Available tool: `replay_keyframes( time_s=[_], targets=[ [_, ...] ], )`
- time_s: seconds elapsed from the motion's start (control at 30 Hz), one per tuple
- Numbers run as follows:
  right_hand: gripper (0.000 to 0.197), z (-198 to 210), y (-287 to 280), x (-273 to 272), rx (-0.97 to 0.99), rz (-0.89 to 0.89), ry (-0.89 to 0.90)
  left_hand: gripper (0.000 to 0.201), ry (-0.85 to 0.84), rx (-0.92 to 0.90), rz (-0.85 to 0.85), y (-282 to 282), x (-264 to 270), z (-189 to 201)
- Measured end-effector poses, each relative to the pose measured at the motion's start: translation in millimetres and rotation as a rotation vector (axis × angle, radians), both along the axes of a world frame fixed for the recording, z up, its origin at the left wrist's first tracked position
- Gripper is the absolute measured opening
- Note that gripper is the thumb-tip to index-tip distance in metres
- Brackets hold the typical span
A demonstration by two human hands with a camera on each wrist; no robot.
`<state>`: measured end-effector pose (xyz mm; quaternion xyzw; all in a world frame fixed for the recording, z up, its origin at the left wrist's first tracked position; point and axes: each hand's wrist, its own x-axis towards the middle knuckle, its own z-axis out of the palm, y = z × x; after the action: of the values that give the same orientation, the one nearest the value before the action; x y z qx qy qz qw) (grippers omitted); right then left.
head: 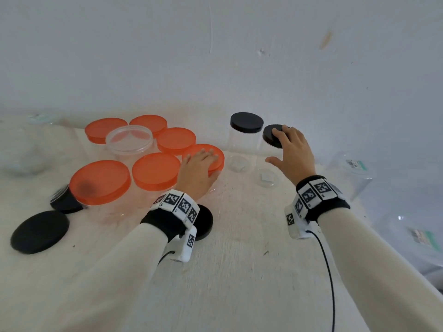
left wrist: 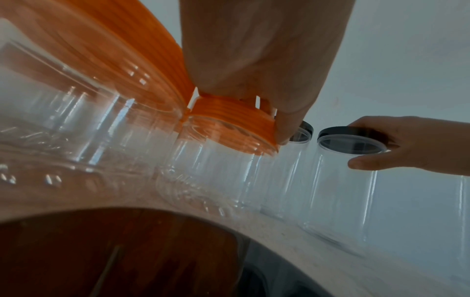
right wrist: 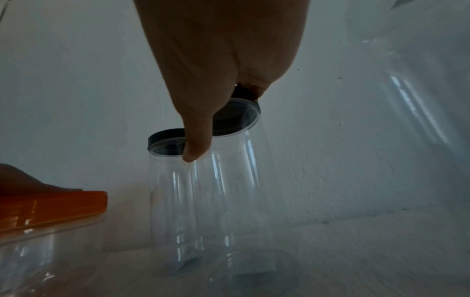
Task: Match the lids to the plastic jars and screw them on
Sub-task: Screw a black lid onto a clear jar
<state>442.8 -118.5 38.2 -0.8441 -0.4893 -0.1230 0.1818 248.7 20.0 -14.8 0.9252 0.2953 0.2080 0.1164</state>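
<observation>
Fingers, right hand (head: 291, 152): yours lie over the black lid (head: 272, 136) of the nearer tall jar (head: 267, 173), thumb spread out below and beside the jar wall; the lid sits tilted on the rim, so I judge it not yet threaded. Whether the fingertips curl over its far edge you cannot tell from these views.

Fingers, left hand (head: 197, 168): laid across the top of an orange lid (head: 215, 156), thumb against its ribbed side, steadying or turning it on a wide jar (left wrist: 216, 176).

Progress, as judged:
- Tall jar with black lid (head: 246, 122), behind the first: lid sits level, appears finished.
- Wide jars with orange lids: six show lids on; how tight cannot be told.
- One wide jar, open (head: 129, 140), amid the orange group: no lid.
- Loose black lids: one at far left (head: 39, 232), one partly under an orange-lidded jar (head: 63, 202), one behind your left wrist (head: 205, 220). No loose orange lid is visible.

Appearance: jars clear, thin-walled plastic, standing on a pale cloth-covered table (head: 239, 271) against a white wall; tall ones narrow, orange-lidded ones broad and squat. Small pale squares show through the bottoms of the tall jars.
</observation>
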Motion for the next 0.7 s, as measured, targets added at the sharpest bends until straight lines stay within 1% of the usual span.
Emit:
replay_keyframes(
  time_s=[0.33,0.5,0.6,0.7],
  targets=[
    [0.071,1.6,8.7,3.9,-0.015,-0.024,-0.011,0.043,0.033,0.005,0.002,-1.4,-0.9,1.8],
    [0.071,11.5,11.0,2.8,-0.085,-0.041,-0.045,0.042,0.042,0.014,0.009,-3.2,-1.4,3.5],
    [0.077,20.0,12.6,-0.6,-0.174,-0.085,-0.052,0.042,0.048,0.023,0.013,-4.1,-1.7,3.9],
    [0.082,30.1,7.5,-12.9,-0.160,-0.098,-0.045,0.042,0.042,0.017,0.002,-4.3,-1.6,4.1]
  ],
)
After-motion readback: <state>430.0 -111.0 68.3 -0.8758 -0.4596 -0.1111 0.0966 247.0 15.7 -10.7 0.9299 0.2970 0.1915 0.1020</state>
